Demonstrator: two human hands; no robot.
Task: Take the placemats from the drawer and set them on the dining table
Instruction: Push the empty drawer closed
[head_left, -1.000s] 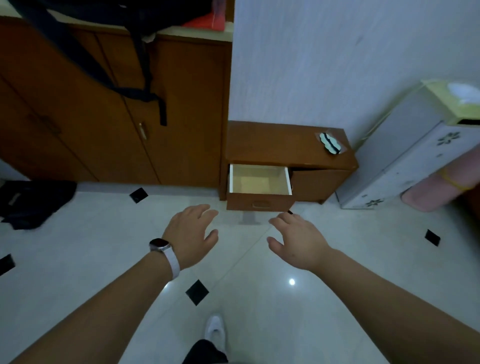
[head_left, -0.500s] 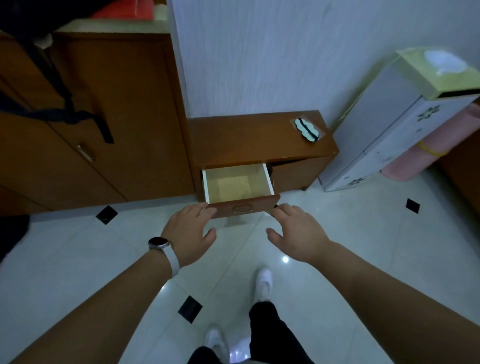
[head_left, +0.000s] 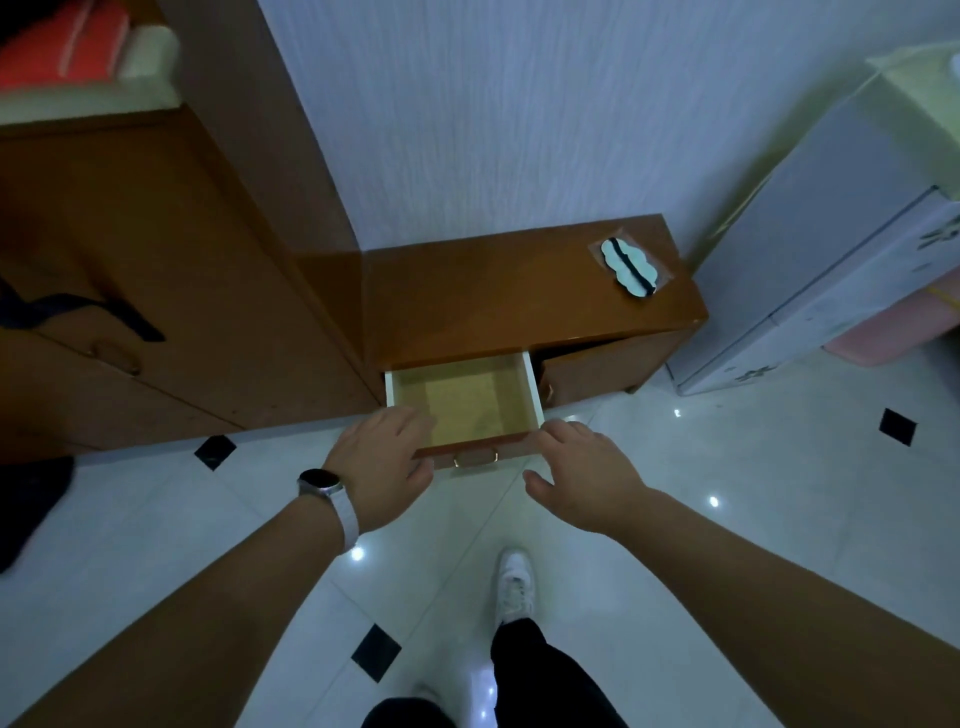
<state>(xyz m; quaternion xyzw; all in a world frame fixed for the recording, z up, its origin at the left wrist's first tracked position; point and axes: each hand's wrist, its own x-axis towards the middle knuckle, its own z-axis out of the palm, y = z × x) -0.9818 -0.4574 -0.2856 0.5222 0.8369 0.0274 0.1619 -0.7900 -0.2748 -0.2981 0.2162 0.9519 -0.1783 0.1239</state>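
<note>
Reaching out both arms to the drawer (head_left: 467, 400), which stands pulled out of the low cabinet (head_left: 509, 296) with its pale wooden bottom showing. My left hand (head_left: 382, 457), watch (head_left: 319, 480) on the wrist, lies loosely spread over the front left corner; my right hand (head_left: 582, 478), fingers straight and apart, sits by the front right corner, holding nothing

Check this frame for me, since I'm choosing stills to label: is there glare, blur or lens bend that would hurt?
Head view, light: dim and bluish. Head view, glare: small bright spots on the glossy floor. Head view, blur: the red bundle at top left is soft; the drawer, left hand and right hand are sharp. Head view, distortion: the fridge leans outward.
</note>
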